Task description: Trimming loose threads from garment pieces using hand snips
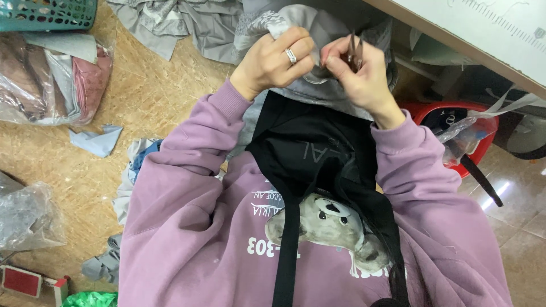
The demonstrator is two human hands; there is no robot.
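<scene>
Black apron [318,153] over purple sweatshirt, left hand [273,59] gripping grey cloth [296,17], right hand [364,74] pinching small snips [356,50], red basket [455,122] beside.

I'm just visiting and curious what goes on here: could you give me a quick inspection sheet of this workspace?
Surface: wood-patterned floor, strewn with fabric.
Job's things: grey cloth held up; small metal snips.
Clutter: bagged fabric, grey scraps, teal basket, red tub.
Grips: left hand, wearing a ring, pinches the cloth; right hand holds the snips at the cloth.
Cables: nothing seen.
Surroundings: white table edge; black apron over a purple sweatshirt.
</scene>
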